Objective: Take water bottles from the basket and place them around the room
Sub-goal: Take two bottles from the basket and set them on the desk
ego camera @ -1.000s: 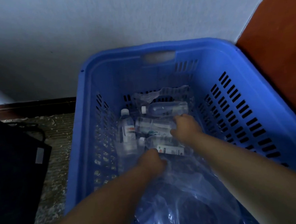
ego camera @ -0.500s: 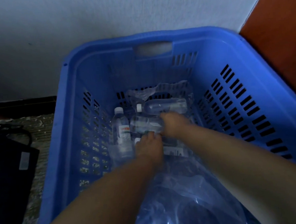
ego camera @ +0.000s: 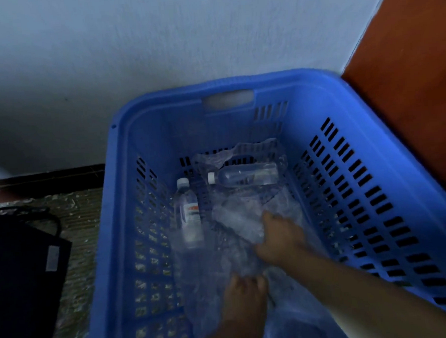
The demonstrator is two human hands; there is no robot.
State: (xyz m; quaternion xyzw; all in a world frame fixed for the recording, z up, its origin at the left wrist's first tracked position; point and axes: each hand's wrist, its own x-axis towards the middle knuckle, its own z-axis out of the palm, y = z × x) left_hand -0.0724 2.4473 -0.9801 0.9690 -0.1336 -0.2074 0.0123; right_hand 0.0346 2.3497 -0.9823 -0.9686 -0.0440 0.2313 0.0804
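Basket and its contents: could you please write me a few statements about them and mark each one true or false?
1. The basket is blue. True.
2. The far bottle stands upright. False: it lies on its side, with its cap pointing left.
3. The labelled bottle lies near the basket's left wall. True.
4. Both hands are outside the basket. False: the left hand and the right hand are inside it, down in the clear plastic.
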